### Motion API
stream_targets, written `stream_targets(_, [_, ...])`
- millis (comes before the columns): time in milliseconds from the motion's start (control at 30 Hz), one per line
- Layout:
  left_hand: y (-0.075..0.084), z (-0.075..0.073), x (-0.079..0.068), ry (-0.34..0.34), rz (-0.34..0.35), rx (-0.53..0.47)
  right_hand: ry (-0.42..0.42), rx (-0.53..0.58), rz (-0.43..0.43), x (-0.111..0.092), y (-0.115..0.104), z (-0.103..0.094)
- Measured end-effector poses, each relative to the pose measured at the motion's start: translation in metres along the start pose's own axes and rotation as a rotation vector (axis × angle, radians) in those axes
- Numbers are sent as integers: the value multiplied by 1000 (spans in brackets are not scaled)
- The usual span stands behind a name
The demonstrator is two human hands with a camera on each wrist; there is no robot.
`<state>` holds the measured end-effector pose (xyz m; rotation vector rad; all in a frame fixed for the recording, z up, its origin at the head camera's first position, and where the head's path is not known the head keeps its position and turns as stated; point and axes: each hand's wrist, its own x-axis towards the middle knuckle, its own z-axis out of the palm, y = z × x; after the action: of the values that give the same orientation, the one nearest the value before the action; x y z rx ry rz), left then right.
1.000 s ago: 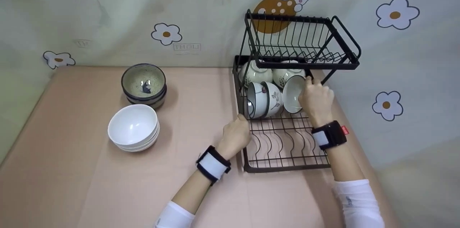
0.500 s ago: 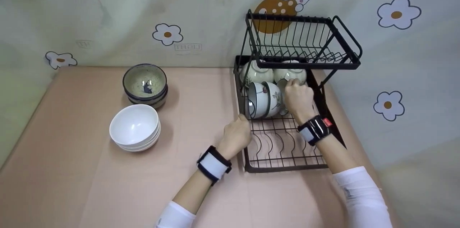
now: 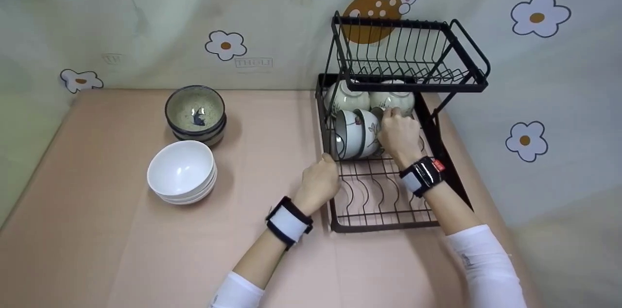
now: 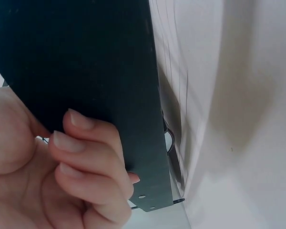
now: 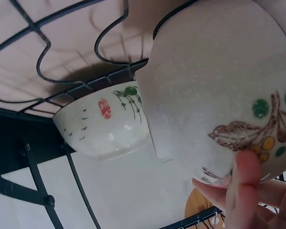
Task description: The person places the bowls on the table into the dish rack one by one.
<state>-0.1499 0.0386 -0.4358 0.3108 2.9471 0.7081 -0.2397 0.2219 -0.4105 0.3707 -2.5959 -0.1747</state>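
Observation:
My left hand (image 3: 318,184) grips the left side of a black two-tier dish rack (image 3: 388,225). In the left wrist view its fingers (image 4: 97,157) curl over the rack's dark side panel (image 4: 86,62). My right hand (image 3: 401,138) is inside the lower tier, beside bowls standing on edge. Between its thumb and fingers it holds a bowl (image 5: 205,86) painted with brown leaves and green and yellow dots, mostly hidden by the hand in the head view. Just left of it stand two patterned bowls (image 3: 350,135), nested sideways.
Two pale bowls (image 3: 350,99) sit upside down at the back of the lower tier, under the upper rack (image 3: 413,87). To the left, on the table, are stacked white bowls (image 3: 180,169) and stacked grey-green bowls (image 3: 194,109). A patterned cloth (image 3: 282,16) hangs behind.
My right hand has moved left with its bowl, from the rack's right side up against the two nested bowls. The left hand has stayed on the rack.

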Motion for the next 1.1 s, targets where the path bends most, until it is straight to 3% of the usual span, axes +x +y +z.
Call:
stream_targets(300, [1, -1, 0, 5, 2, 13, 133, 97, 17, -2, -1, 6])
stream_targets(467, [2, -2, 0, 10, 7, 16, 151, 157, 27, -3, 0, 4])
stream_targets(800, [-1, -2, 0, -19, -8, -3, 108, 390, 138, -14, -6, -7])
stream_targets(1000, [-2, -1, 1, -28, -7, -15, 11, 337, 168, -27, -21, -25])
stream_targets(1100, [-1, 0, 1, -42, -10, -22, 16, 296, 166, -35, -34, -34])
